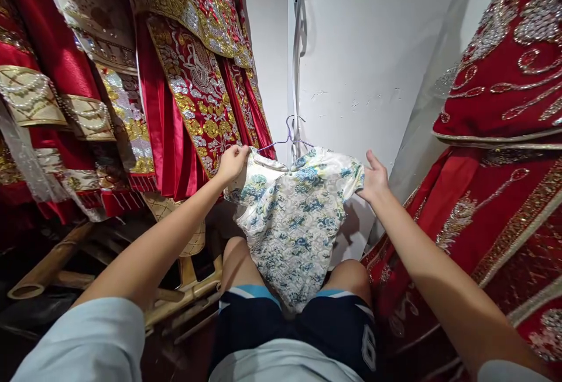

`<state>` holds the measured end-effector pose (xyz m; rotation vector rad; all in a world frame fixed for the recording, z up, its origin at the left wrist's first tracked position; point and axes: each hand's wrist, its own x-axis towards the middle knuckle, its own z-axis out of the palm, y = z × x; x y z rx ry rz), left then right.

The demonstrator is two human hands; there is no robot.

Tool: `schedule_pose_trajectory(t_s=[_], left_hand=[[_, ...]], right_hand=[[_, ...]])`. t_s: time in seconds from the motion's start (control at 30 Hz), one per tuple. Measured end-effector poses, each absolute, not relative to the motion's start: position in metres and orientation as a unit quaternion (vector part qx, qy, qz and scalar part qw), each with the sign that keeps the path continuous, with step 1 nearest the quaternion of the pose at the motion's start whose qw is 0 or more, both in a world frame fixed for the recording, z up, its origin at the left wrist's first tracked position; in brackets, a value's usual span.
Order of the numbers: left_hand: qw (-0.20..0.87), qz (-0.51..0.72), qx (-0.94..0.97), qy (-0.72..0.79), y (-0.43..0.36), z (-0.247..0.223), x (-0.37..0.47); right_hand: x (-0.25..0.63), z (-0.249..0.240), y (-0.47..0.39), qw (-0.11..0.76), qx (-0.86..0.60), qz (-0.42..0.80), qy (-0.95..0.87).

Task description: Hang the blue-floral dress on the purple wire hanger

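A white blouse with blue and green flowers [298,224] hangs on a thin purple hanger [287,141] in front of me, its lower part reaching down between my knees. My left hand [233,162] is closed on the blouse at its left shoulder, thumb and fingers pressed together over the cloth. At the right sleeve's end, my right hand [374,180] has hold of the cloth; its thumb points up, apart from the sleeve, and the other fingers are mostly hidden behind it. The blouse is spread wide between both hands, with its collar facing up.
Red costumes with gold and silver embroidery [197,78] hang on the left. Another red beaded garment [504,101] hangs close on the right. A white strip or cord [297,48] runs down the white wall [364,37] ahead. Bamboo poles [48,265] lie low at left.
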<state>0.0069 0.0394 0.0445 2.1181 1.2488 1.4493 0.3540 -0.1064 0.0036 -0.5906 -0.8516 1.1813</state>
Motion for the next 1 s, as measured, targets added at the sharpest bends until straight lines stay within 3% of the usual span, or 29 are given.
schedule_pose_trajectory(t_s=[0.2, 0.33, 0.4, 0.53, 0.6, 0.7, 0.8, 1.0], left_hand=[[0.099, 0.448, 0.795, 0.396, 0.031, 0.060, 0.024], [0.080, 0.428, 0.773, 0.461, 0.036, 0.056, 0.028], [0.099, 0.445, 0.760, 0.463, 0.037, 0.046, 0.025], [0.212, 0.553, 0.702, 0.395, 0.027, 0.023, 0.018], [0.256, 0.592, 0.679, 0.351, 0.018, 0.019, 0.020], [0.367, 0.584, 0.655, 0.308, 0.003, 0.025, 0.037], [0.497, 0.553, 0.621, 0.248, -0.012, 0.035, 0.060], [0.588, 0.441, 0.642, 0.219, -0.020, 0.032, 0.066]], right_hand=[[0.333, 0.056, -0.097, 0.695, -0.378, 0.351, -0.500], [0.275, 0.064, -0.101, 0.630, -0.354, 0.356, -0.593], [0.252, 0.059, -0.112, 0.543, -0.312, 0.414, -0.661], [0.238, 0.045, -0.124, 0.266, -0.249, 0.489, -0.793], [0.240, 0.034, -0.119, 0.285, -0.299, 0.406, -0.815], [0.236, 0.009, -0.104, 0.366, -0.408, 0.169, -0.820], [0.223, -0.018, -0.096, 0.355, -0.433, -0.017, -0.828], [0.240, -0.036, -0.103, 0.388, -0.508, -0.145, -0.755]])
